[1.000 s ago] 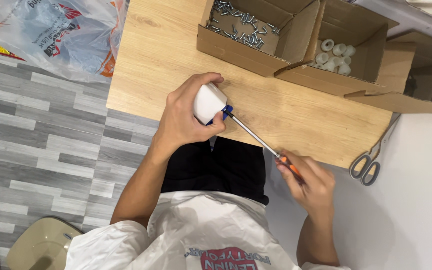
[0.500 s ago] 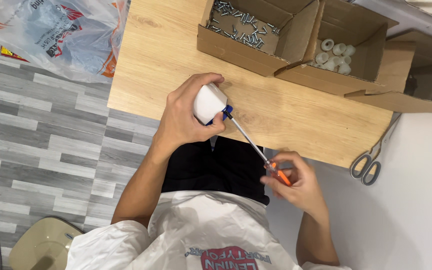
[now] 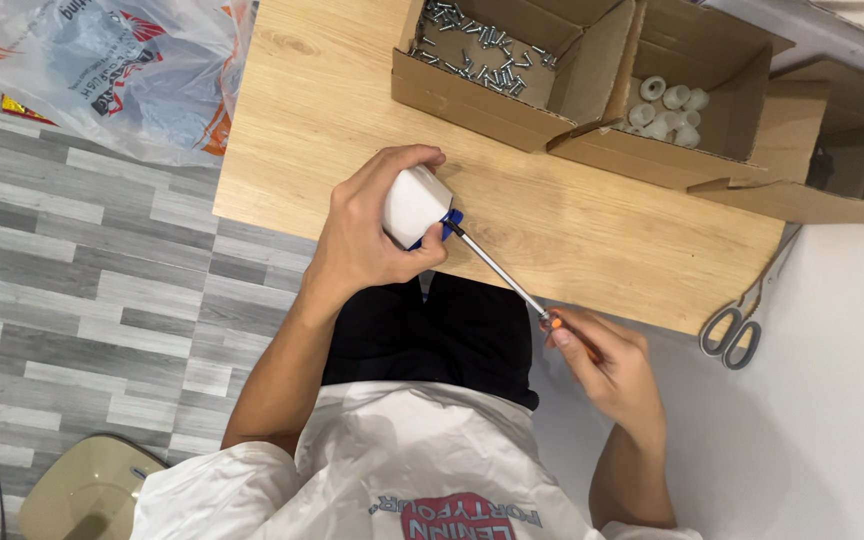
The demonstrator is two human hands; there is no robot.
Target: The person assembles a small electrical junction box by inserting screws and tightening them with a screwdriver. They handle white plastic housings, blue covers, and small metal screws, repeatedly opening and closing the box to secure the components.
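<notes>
My left hand (image 3: pixel 367 240) wraps a white plastic fitting (image 3: pixel 414 205) at the wooden table (image 3: pixel 592 225) edge. My right hand (image 3: pixel 607 365) pinches the screwdriver (image 3: pixel 500 273) handle just off that edge.

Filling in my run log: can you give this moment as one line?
left hand: holds white part | right hand: grips screwdriver, tip at part | behind: screw box, box of white parts

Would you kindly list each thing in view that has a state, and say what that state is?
Left hand: closed around the white part.
White part: held off the table edge, blue piece at its end meeting the screwdriver tip.
Screwdriver: tip in the blue piece, handle in the right hand.
Right hand: gripping the orange handle.
Screw box: open, holding loose screws.
Second box: open, holding white parts.
Scissors: lying closed.
</notes>
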